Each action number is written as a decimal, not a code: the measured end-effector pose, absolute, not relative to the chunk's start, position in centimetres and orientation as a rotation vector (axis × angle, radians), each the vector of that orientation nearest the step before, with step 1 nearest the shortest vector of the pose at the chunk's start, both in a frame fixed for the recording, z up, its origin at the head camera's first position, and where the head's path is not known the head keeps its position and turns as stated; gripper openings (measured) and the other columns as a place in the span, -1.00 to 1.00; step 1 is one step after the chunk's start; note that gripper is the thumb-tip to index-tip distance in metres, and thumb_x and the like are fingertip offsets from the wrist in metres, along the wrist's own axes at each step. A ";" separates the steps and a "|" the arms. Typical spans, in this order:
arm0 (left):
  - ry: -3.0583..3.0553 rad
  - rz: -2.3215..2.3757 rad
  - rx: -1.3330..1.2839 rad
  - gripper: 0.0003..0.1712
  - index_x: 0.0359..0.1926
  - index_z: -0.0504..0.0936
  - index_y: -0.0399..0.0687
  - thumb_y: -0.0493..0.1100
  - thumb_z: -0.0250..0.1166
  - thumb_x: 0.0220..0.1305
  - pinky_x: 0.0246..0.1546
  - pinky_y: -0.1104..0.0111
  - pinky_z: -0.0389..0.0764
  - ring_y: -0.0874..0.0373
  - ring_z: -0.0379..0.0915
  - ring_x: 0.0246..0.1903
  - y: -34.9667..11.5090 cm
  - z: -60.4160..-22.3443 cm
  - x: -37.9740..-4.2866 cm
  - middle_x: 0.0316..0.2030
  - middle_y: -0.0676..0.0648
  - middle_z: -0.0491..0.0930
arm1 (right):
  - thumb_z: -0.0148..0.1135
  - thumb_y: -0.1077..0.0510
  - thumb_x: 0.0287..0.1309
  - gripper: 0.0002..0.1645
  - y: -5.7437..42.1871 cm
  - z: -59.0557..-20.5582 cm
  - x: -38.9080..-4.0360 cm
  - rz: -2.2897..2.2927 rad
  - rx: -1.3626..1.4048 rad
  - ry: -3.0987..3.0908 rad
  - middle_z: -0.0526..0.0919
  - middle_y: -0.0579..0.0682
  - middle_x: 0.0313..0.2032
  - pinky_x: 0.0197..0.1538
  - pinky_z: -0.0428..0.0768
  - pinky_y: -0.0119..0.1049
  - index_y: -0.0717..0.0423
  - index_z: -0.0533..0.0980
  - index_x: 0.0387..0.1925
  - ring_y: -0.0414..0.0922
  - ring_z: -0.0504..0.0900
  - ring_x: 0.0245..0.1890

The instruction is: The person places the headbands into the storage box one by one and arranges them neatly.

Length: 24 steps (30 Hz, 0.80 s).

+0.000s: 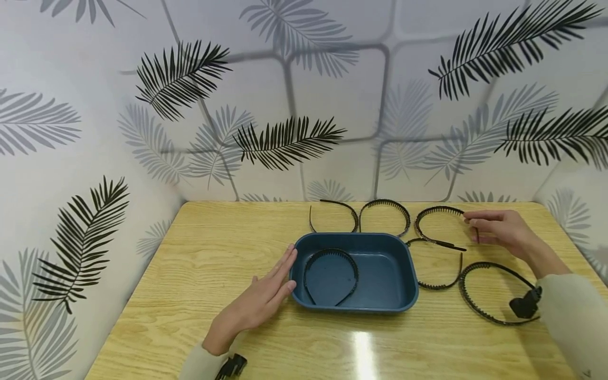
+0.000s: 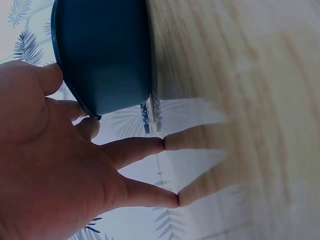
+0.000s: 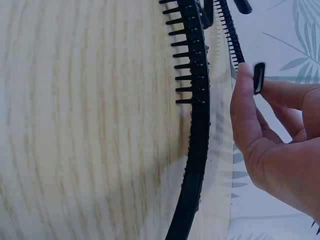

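My right hand (image 1: 505,232) pinches one end of a black toothed headband (image 1: 442,208) at the back right of the table. In the right wrist view the headband's tip (image 3: 258,77) shows between thumb and fingers. My left hand (image 1: 261,295) touches the left end of a blue plastic bin (image 1: 353,310), its fingers straight. The left wrist view has the thumb at the bin's rim (image 2: 61,70) and two fingertips down on the shiny tabletop. Inside the bin, on its left side, lies another black headband (image 1: 331,251).
Behind the bin lie two headbands, one at left (image 1: 355,214) and one at right (image 1: 385,201). Another headband (image 1: 437,287) sits against the bin's right side. Nearer my right sleeve is one more headband (image 1: 475,311). A leaf-patterned wall (image 1: 332,105) stands behind the wooden table (image 1: 199,253).
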State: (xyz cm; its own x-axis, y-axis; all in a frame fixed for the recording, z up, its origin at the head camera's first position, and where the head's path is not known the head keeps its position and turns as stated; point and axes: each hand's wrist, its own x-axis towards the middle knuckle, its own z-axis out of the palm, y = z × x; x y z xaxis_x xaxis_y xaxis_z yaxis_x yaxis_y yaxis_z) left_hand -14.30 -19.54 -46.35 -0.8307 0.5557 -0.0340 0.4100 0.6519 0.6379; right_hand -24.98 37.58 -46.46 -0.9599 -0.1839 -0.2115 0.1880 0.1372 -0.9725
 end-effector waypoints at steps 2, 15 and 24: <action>2.642 0.938 0.785 -0.26 0.68 -0.25 0.17 0.10 -0.15 0.69 0.14 -0.63 -0.08 -0.03 -0.09 0.55 -19.5 -46.4 -14.3 0.64 0.12 -0.37 | 0.19 0.20 0.49 -0.70 37.7 -46.6 -24.9 -1.860 0.009 2.158 0.74 -0.31 -0.11 -0.09 0.72 -0.23 -0.17 0.71 0.08 -0.20 0.75 -0.15; 2.644 0.937 0.789 -0.26 0.68 -0.25 0.15 0.08 -0.15 0.69 0.13 -0.64 -0.07 -0.04 -0.09 0.55 -19.4 -46.5 -14.4 0.64 0.12 -0.37 | 0.18 0.30 0.47 -0.64 37.7 -46.7 -24.7 -1.921 -0.030 2.051 0.72 -0.31 -0.06 -0.01 0.69 -0.19 -0.17 0.66 0.09 -0.20 0.75 -0.07; 2.648 0.935 0.783 -0.26 0.68 -0.26 0.20 0.11 -0.16 0.69 0.14 -0.64 -0.08 -0.03 -0.09 0.54 -19.5 -46.6 -14.4 0.64 0.14 -0.37 | 0.16 0.41 0.43 -0.61 37.3 -46.6 -24.3 -2.125 -0.038 1.914 0.73 -0.27 -0.03 -0.02 0.69 -0.17 -0.06 0.71 0.04 -0.23 0.73 -0.06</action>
